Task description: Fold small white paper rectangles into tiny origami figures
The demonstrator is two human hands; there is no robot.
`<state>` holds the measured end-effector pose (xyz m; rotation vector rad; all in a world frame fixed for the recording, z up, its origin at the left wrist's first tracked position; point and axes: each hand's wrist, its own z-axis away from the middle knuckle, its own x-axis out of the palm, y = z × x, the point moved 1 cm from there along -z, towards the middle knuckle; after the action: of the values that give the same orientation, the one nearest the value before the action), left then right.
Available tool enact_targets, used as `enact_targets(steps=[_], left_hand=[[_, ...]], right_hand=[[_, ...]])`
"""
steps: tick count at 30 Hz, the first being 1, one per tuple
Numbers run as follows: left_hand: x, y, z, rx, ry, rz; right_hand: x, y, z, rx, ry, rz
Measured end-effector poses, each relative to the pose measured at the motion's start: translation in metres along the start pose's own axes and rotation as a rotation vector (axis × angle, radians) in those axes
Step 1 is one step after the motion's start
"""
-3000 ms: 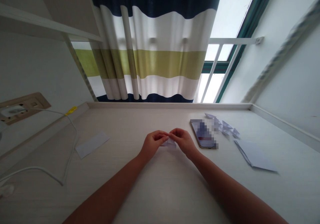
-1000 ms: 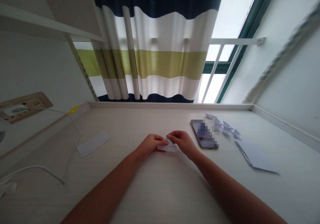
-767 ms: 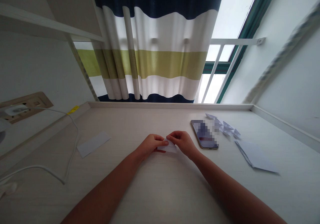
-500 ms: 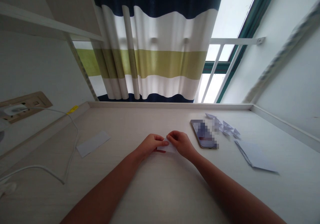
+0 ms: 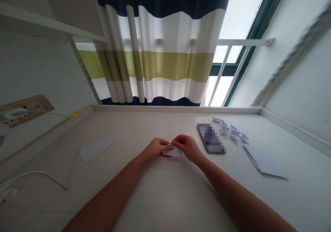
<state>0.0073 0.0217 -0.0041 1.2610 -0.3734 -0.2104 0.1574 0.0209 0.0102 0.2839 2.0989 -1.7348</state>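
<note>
- Folded paper piece (image 5: 173,152): small, white, flat on the desk (image 5: 165,197), left of the phone (image 5: 210,139). Likely light, limp and easily creased, so best pinched at the edges.
- Left hand (image 5: 154,150), right hand (image 5: 188,147): fingertips pinch its top edge.
- Right of phone: paper sheets (image 5: 263,161).

**Paper pressed lower and flatter between the hands**

Three seconds back the left hand (image 5: 154,148) and right hand (image 5: 188,146) held the folded paper (image 5: 173,152) slightly raised off the desk (image 5: 165,197), with the fingers arched over it and a crumpled point showing between them. Both hands have since sunk a little toward the desk's near edge, and the paper now lies low as a flat white strip under the fingertips. Over the last second the right hand's fingertips have crept slightly toward the left hand, so the two sets of fingertips meet over the paper's far edge.
</note>
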Motion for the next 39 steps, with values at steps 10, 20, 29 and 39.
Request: enact_targets(steps=[10, 20, 29, 39], left_hand=[[0.0017, 0.0029, 0.0006, -0.004, 0.043, -0.064], [0.0027, 0.0022, 0.0004, -0.005, 0.063, -0.076], [0.0037, 0.003, 0.0008, -0.008, -0.005, -0.051], [0.0023, 0.0033, -0.0007, 0.068, -0.078, -0.083]], right_hand=[[0.0002, 0.0005, -0.0006, 0.01, -0.033, -0.016], [0.0028, 0.0058, -0.0003, -0.027, -0.041, -0.002], [-0.0015, 0.0075, -0.0032, -0.026, -0.066, -0.112], [-0.0044, 0.0064, -0.0035, 0.015, -0.079, -0.189]])
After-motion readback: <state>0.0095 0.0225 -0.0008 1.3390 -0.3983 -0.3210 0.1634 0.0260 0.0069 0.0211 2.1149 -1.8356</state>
